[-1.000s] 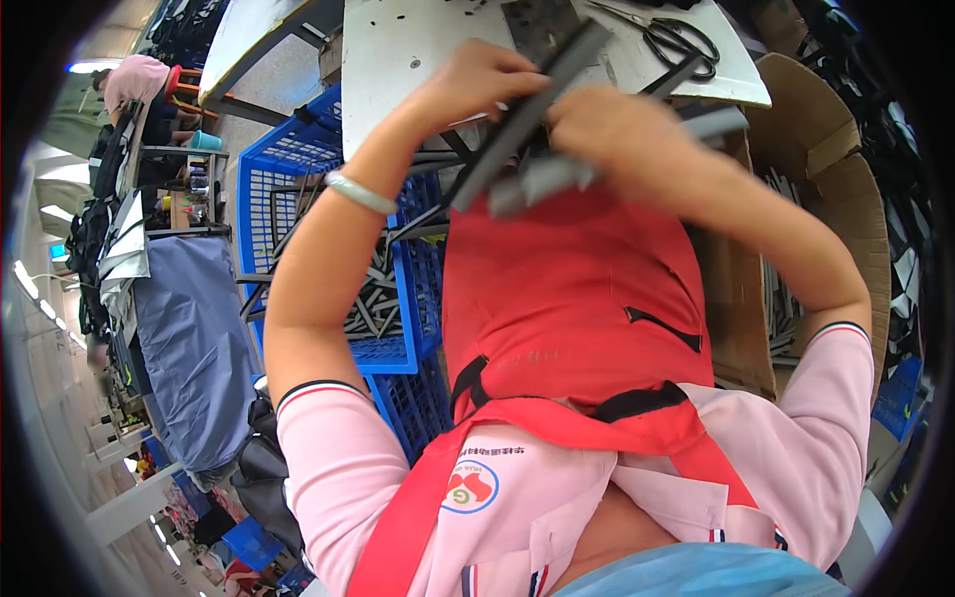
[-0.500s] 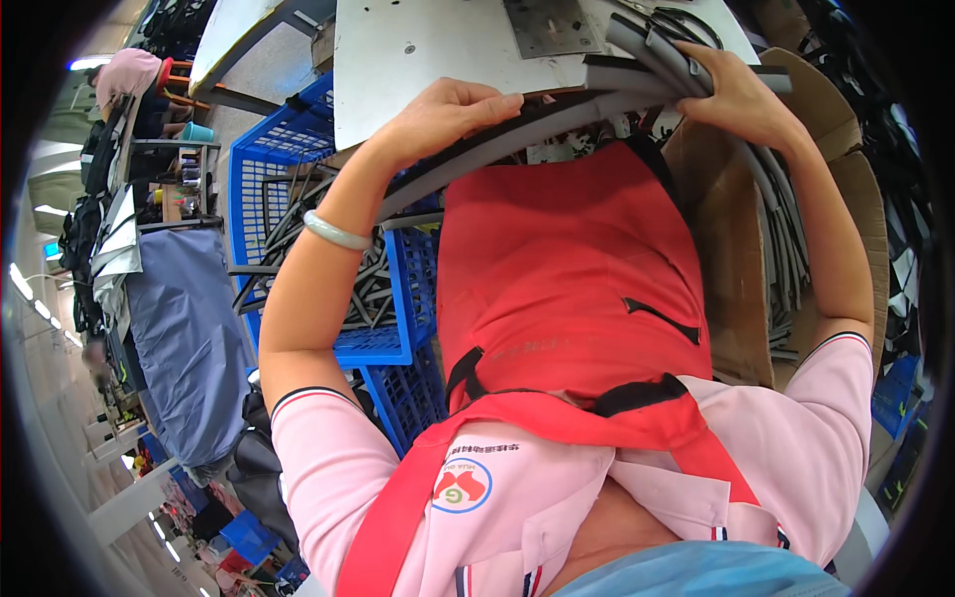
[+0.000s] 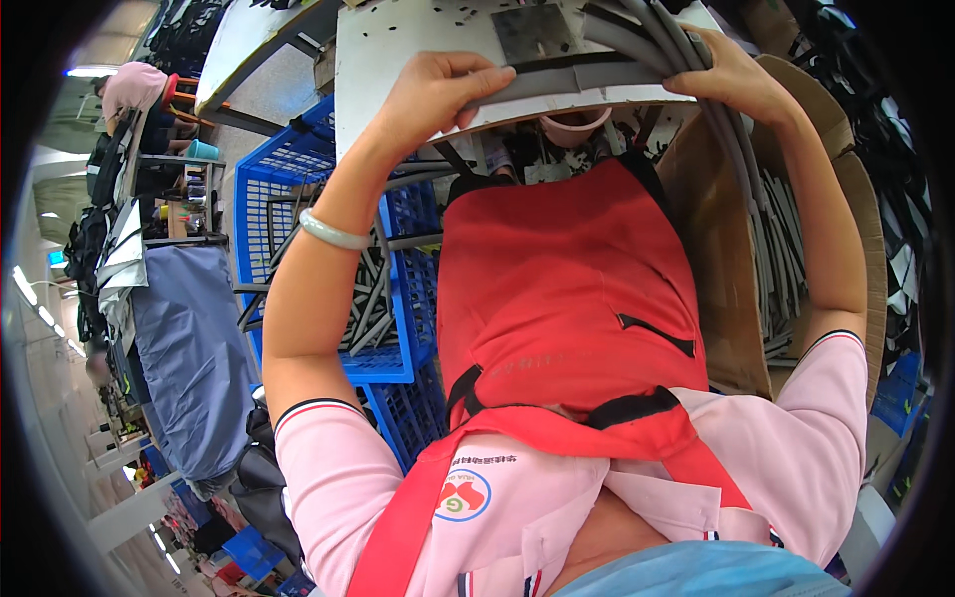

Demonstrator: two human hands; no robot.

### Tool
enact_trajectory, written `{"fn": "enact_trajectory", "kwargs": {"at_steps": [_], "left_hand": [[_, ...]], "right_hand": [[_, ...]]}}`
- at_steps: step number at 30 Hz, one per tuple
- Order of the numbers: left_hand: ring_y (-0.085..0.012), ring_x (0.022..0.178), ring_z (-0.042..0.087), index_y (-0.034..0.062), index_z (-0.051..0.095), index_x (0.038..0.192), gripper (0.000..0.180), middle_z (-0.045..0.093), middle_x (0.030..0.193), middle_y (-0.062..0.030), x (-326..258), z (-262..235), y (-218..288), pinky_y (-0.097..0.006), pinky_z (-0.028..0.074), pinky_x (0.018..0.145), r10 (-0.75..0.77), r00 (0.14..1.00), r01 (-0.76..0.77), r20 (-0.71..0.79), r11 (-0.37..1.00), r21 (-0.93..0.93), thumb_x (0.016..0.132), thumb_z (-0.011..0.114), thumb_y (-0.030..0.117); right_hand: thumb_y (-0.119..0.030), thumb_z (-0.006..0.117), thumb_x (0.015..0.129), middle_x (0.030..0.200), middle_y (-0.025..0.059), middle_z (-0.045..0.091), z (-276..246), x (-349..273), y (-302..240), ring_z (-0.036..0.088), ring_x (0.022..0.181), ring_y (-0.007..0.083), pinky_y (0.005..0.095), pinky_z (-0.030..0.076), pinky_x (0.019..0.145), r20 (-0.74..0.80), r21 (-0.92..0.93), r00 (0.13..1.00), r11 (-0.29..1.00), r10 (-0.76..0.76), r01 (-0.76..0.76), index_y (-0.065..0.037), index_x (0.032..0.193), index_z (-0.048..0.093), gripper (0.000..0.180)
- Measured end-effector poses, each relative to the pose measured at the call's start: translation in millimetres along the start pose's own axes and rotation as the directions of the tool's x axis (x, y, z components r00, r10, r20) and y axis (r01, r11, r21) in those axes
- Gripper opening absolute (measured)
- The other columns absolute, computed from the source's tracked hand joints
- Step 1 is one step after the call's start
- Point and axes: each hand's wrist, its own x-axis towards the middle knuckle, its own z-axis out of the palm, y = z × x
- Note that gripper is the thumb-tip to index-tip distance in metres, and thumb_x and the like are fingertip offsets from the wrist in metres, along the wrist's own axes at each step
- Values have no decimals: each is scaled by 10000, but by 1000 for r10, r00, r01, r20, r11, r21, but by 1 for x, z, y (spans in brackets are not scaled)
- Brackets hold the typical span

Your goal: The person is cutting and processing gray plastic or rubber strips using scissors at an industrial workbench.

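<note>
We see a white, flat tabletop (image 3: 368, 72). On it sits a grey, rectangular metal plate (image 3: 532, 32), whether laid or inset we cannot tell. Left of this plate, small black scraps (image 3: 397, 10) are scattered.

Rnd logo (image 3: 463, 496) w/ lettering (image 3: 483, 460) on pink shirt (image 3: 557, 488), faint illeg. print (image 3: 542, 366) on apron (image 3: 567, 269)

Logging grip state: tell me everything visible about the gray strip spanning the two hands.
The gray strip is long, narrow and matte, foam- or fabric-like in look, with a black band along its far edge and a seam-like line across it. It runs roughly sideways above the near part of the white tabletop; contact there is unclear. The left hand pinches one end; the other meets more gray strips at the right hand.
</note>
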Motion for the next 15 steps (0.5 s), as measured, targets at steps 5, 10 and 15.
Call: {"fn": "enact_trajectory", "kwargs": {"at_steps": [5, 10, 15], "left_hand": [[-24, 472, 389, 5, 705, 1020, 279, 500, 588, 38, 20, -10, 8, -195, 272, 437, 34, 997, -42, -69, 993, -112, 875, 685, 243], [-19, 453, 365, 11, 695, 1058, 269, 464, 568, 52, 34, -19, 2, -183, 243, 426, -9, 996, -4, -91, 990, -142, 894, 665, 221], [-20, 439, 338, -6, 677, 1065, 271, 408, 525, 53, 44, -27, -2, -193, 230, 425, -32, 997, 15, -69, 973, -230, 913, 638, 215]], "right_hand": [[-236, 714, 747, 1011, 57, 621, -8, 20, -4, 555, 903, 108, 249, 448, 829, 34, 23, 999, 1000, -8, 7, 11, 1212, 565, 547], [-238, 753, 718, 820, 85, 647, -13, 25, -32, 579, 770, 158, 311, 478, 709, -39, -92, 984, 980, 173, -176, 2, 1026, 639, 406], [-238, 752, 717, 816, 61, 645, -14, 41, -9, 576, 761, 152, 310, 475, 703, -15, -12, 985, 985, 171, -172, 1, 1008, 646, 391]]}}
